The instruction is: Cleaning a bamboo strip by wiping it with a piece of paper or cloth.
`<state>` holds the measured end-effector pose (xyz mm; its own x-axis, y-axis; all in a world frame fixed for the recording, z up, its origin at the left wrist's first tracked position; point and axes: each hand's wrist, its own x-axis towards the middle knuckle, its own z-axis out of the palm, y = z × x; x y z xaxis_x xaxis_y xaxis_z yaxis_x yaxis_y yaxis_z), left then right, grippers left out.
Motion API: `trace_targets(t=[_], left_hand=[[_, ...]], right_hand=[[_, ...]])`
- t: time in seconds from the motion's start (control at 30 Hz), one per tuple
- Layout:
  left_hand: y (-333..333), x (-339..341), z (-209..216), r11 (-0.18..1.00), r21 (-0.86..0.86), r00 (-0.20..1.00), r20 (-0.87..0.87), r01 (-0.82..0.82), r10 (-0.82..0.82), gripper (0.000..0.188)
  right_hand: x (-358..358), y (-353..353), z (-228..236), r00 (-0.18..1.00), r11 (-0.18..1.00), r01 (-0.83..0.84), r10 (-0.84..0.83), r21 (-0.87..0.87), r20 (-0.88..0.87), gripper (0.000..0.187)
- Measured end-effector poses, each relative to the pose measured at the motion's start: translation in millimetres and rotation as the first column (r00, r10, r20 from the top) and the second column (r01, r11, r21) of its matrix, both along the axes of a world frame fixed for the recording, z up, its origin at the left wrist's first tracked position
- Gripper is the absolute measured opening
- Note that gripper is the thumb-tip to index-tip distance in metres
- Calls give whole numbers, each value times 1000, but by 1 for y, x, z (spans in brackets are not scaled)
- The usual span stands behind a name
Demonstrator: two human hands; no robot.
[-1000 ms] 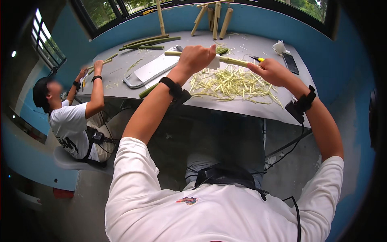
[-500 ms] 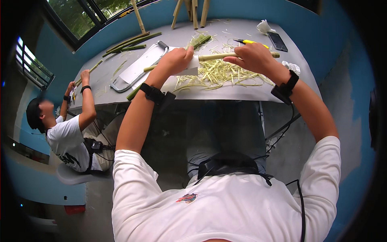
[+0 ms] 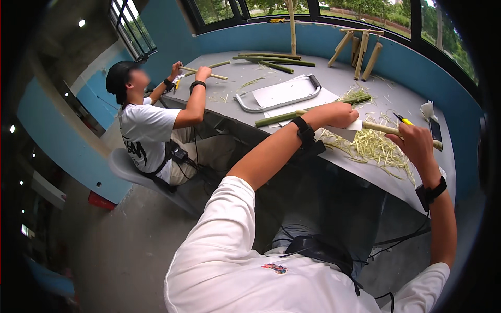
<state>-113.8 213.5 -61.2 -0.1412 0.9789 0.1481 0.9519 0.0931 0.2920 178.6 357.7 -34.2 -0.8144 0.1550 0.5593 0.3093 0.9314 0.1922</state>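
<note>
One pale stick (image 3: pixel 382 128): your left hand (image 3: pixel 342 115) curled round it, your right hand (image 3: pixel 416 142) likewise near end. Likely light, stiff, smooth; grip toward both ends.

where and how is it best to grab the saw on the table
I'd grip the saw by its black handle, coming from the right and above: the handle is the thick part at the frame's right end, the saw lies flat, and nothing covers the handle.
</note>
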Motion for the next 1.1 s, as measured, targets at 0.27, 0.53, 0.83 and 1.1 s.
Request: trace_targets(t=[0.27, 0.53, 0.83, 1.1], left_hand=[[3, 26, 15, 908, 414, 955, -288, 57, 71, 66], [13, 11, 14, 995, 13, 987, -126, 102, -100, 52], [-1, 20, 21, 822, 562, 941, -320, 95, 110, 68], [-4, 19, 22, 997, -70, 996, -83, 25, -31, 46]], right_hand=[[17, 21, -9, 971, 734, 164, -1, -659, 240, 80], [18, 9, 12, 995, 988, 52, -39, -142, 91, 73], [18, -13, 21, 980, 897, 150, -80, -416, 181, 80], [15, -3, 28, 965, 977, 97, -46, -190, 256, 76]])
